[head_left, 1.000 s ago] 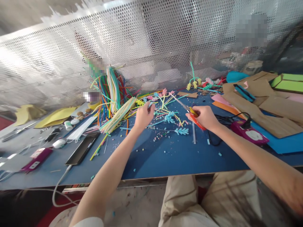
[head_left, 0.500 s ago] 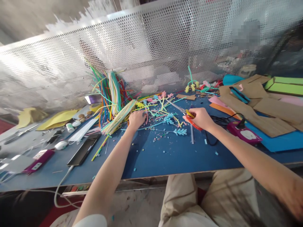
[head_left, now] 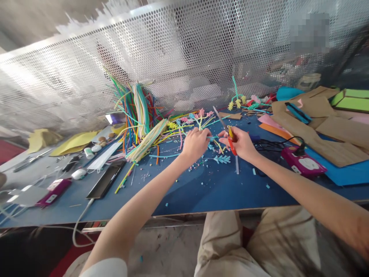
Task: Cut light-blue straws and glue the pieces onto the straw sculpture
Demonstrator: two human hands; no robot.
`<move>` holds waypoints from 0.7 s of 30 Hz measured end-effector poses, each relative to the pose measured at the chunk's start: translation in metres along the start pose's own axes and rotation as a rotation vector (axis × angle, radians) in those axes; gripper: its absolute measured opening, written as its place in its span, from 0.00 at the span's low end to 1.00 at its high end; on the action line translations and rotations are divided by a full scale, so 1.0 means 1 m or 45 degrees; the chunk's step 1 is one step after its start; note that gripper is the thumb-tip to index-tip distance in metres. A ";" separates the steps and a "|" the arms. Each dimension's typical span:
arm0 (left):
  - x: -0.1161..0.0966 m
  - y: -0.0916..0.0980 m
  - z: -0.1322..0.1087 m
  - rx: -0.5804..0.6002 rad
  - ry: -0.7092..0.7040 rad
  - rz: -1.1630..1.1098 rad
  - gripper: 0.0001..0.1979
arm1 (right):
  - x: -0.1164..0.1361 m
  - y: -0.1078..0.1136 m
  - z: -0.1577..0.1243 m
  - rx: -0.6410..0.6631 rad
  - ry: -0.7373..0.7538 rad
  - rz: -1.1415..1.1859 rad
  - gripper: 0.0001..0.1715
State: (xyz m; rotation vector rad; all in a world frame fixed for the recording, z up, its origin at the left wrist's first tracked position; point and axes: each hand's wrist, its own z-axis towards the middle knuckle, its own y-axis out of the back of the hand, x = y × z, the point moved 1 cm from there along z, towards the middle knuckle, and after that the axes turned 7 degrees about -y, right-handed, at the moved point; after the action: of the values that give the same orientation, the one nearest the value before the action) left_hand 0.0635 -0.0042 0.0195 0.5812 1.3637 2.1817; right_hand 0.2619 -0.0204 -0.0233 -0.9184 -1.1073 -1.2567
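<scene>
My left hand [head_left: 196,145] is closed above the middle of the blue table, its fingertips pinching a short blue pipe cleaner [head_left: 213,137]. That piece spans the small gap to the fingertips of my right hand [head_left: 241,143]. Scissors [head_left: 231,141] with orange and yellow handles are held in my right hand, blades pointing up and away. Whether the right fingertips also grip the blue pipe cleaner I cannot tell. Just below the hands lies a blue leafy sprig [head_left: 222,159] of pipe cleaner. Pink flower shapes [head_left: 201,113] and a yellow one [head_left: 172,125] lie behind the left hand.
A large bundle of coloured pipe cleaners [head_left: 140,111] stands at the left by a perforated metal screen [head_left: 161,57]. A phone [head_left: 106,180] with a cable lies nearer. Brown cardboard [head_left: 340,140] and a purple power strip [head_left: 302,158] occupy the right. Small clippings dot the table.
My left hand has moved right from beside the pipe cleaner bundle to my right hand, and now has a blue pipe cleaner. The scissors have turned more upright.
</scene>
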 end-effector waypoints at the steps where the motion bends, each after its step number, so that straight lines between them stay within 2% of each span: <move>1: -0.008 -0.002 0.002 0.033 -0.025 -0.032 0.07 | 0.001 0.000 -0.001 -0.025 0.020 0.005 0.23; 5: -0.023 -0.009 0.010 0.076 -0.039 -0.125 0.09 | 0.000 0.001 -0.002 -0.127 0.075 -0.069 0.21; 9: -0.023 -0.012 0.013 0.119 -0.002 -0.137 0.11 | -0.004 -0.001 -0.001 -0.131 0.073 -0.148 0.22; 13: -0.021 -0.015 0.012 0.167 -0.046 -0.126 0.10 | -0.004 -0.003 0.000 -0.144 0.056 -0.075 0.23; 21: -0.014 -0.025 0.007 0.070 -0.079 -0.312 0.08 | 0.005 0.000 0.000 -0.202 0.082 -0.007 0.19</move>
State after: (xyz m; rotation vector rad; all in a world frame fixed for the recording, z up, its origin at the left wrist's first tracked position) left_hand 0.0829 0.0018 -0.0018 0.4703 1.3876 1.9215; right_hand 0.2620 -0.0216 -0.0184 -0.9868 -0.9705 -1.3845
